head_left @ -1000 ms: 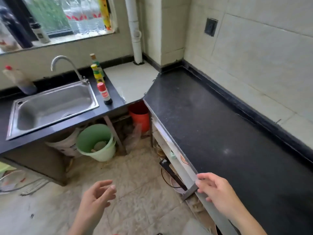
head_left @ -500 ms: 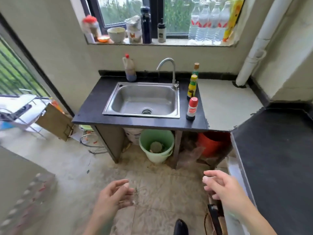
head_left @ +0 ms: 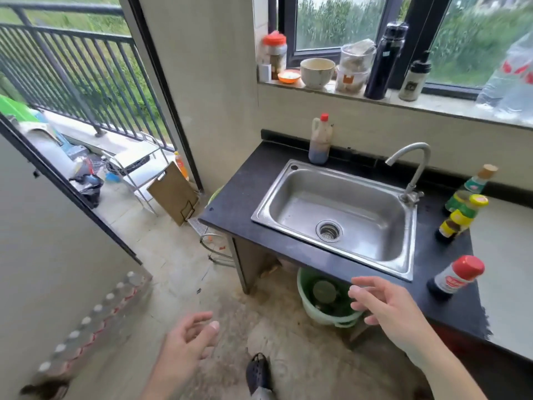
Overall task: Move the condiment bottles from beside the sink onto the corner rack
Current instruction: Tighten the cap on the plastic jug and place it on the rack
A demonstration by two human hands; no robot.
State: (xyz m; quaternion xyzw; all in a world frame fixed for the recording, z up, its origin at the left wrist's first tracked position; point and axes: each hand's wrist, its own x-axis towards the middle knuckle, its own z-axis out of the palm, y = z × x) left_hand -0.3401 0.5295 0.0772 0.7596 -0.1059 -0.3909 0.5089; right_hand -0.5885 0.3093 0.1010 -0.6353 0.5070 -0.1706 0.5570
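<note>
Condiment bottles [head_left: 457, 223] stand on the black stone tabletop [head_left: 239, 203], and no hand holds any of them. At the far left, past the open doorway, a chrome wire stand [head_left: 135, 166] sits on the balcony floor. A brown wooden cutting board [head_left: 173, 194] leans beside the doorframe.

Low in the view, the left hand [head_left: 187, 345] hangs over the tiled floor, its grip apart and its fingers loosely curled round nothing. A dark perforated shoe [head_left: 258, 373] shows just right of it.

At the tabletop's back edge, behind the back left corner of the rectangular stainless steel sink [head_left: 288, 197], stands a grimy clear plastic jug with a red cap [head_left: 319, 140]. A pale green plastic bucket [head_left: 317, 310] sits on the floor below the front edge. Above the bucket, the right hand [head_left: 386, 307] reaches in front of that edge, its grip apart and its fingers spread, touching nothing. A curved chrome tap [head_left: 415, 166] rises at the sink's back right corner.

Along the tabletop's right end, a green bottle with a tan cap [head_left: 474, 183] stands nearest the back edge. A dark bottle with a yellow cap [head_left: 464, 216] is just in front of it. A dark bottle with a red cap [head_left: 454, 280] stands apart from them, near the front edge.
</note>
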